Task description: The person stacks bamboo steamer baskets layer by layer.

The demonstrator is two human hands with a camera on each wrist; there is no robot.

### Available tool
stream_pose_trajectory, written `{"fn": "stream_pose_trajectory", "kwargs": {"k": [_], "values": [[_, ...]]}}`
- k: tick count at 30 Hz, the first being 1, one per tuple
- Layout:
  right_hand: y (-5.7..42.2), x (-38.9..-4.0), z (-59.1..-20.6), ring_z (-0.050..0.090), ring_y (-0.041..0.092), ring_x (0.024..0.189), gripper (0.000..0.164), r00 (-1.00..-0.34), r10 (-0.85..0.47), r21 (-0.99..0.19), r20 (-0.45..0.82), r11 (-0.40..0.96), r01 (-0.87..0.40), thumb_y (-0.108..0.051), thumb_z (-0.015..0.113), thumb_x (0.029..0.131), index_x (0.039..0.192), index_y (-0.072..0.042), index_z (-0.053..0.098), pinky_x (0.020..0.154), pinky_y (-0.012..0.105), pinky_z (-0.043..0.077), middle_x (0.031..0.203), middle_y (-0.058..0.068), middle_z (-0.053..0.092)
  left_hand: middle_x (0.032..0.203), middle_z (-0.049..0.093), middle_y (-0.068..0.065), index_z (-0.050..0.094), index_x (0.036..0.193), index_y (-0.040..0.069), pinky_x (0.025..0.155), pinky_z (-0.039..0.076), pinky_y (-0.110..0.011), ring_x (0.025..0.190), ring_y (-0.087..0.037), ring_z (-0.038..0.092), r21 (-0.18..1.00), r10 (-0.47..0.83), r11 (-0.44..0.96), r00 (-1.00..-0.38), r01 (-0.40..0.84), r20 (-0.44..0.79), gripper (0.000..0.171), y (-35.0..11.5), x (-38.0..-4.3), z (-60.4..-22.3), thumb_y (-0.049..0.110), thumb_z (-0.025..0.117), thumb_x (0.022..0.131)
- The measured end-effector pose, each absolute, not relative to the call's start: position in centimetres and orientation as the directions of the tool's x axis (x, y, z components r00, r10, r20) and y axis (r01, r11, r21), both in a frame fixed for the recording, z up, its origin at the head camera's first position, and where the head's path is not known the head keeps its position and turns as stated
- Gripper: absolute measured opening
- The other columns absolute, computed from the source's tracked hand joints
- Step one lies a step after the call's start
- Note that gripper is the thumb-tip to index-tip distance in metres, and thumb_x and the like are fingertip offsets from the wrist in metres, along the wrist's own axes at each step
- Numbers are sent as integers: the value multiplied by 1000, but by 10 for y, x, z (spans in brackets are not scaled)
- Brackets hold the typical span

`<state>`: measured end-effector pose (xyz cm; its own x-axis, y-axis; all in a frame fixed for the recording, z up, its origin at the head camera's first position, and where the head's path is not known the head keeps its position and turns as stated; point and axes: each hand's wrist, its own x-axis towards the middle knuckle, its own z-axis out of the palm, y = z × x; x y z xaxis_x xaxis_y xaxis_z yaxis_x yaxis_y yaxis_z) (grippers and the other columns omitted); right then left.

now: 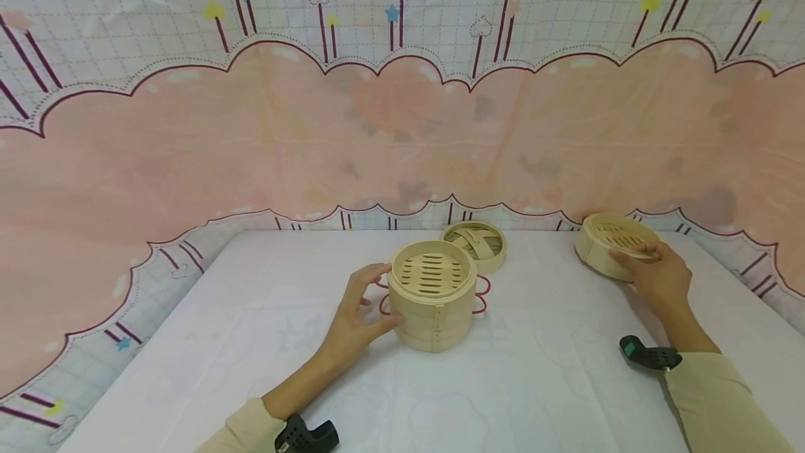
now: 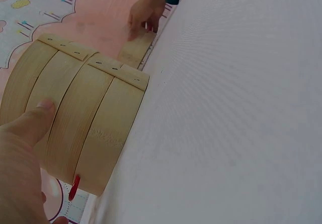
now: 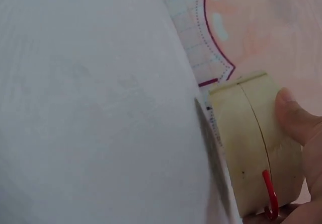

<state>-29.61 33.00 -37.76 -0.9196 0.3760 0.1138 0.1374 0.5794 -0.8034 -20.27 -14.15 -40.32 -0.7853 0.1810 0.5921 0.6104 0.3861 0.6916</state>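
Note:
A stack of bamboo steamer baskets (image 1: 432,317) with a slatted top and red side loops stands near the middle of the white table. My left hand (image 1: 353,317) holds the stack from its left side, the thumb on the front wall and the fingers near the rim. At the far right, my right hand (image 1: 660,278) grips another bamboo steamer basket (image 1: 594,250) by its near right side. This one has a red loop (image 3: 270,194), seen in the right wrist view. Whether its base touches the table, I cannot tell.
Behind the stack lies a round woven bamboo lid (image 1: 493,257), partly hidden by it. White cloth covers the table (image 1: 534,369). A printed pink and white curtain (image 1: 377,145) hangs along the table's far edge.

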Motion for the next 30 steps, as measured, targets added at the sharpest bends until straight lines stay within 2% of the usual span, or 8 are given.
{"fn": "stream_pose_trajectory", "kwargs": {"k": [6, 13, 19, 25, 30], "values": [[329, -295, -365, 38, 42, 110, 78, -945, 297, -799, 140, 597, 70, -59, 61, 84, 129, 3, 44, 63, 31, 40, 134, 32, 38, 145, 36, 4, 40, 143, 25, 84, 38, -49, 121, -32, 40, 686, 189, 396, -786, 610, 589, 79, -143, -206, -407, 17, 82, 76], [322, -293, -352, 40, 42, 115, 74, -962, 200, -800, 183, 600, -28, -55, 65, 84, 128, 0, 45, 65, 29, 40, 134, 29, 39, 145, 36, -1, 39, 143, 25, 84, 38, -48, 121, -32, 40, 691, 187, 399, -791, 603, 582, 80, -143, -204, -406, 16, 82, 76], [317, -292, -342, 39, 45, 117, 68, -969, 141, -780, 202, 621, -72, -55, 65, 84, 121, -1, 45, 65, 31, 40, 134, 30, 40, 145, 35, 2, 39, 143, 25, 84, 38, -49, 121, -32, 39, 696, 184, 397, -794, 599, 579, 80, -142, -204, -405, 16, 82, 76], [311, -290, -333, 42, 37, 110, 64, -964, 110, -778, 244, 615, -127, -52, 66, 85, 119, -1, 47, 59, 22, 42, 130, 25, 43, 145, 36, 3, 39, 143, 25, 84, 38, -50, 121, -33, 39, 694, 185, 396, -792, 602, 581, 79, -142, -204, -405, 16, 81, 76], [304, -288, -324, 42, 37, 114, 59, -961, 94, -785, 260, 599, -154, -51, 68, 84, 112, -2, 47, 61, 14, 40, 134, 23, 41, 144, 37, 1, 39, 143, 25, 84, 38, -50, 120, -34, 39, 693, 185, 395, -791, 603, 583, 79, -142, -204, -404, 16, 81, 77]]}}
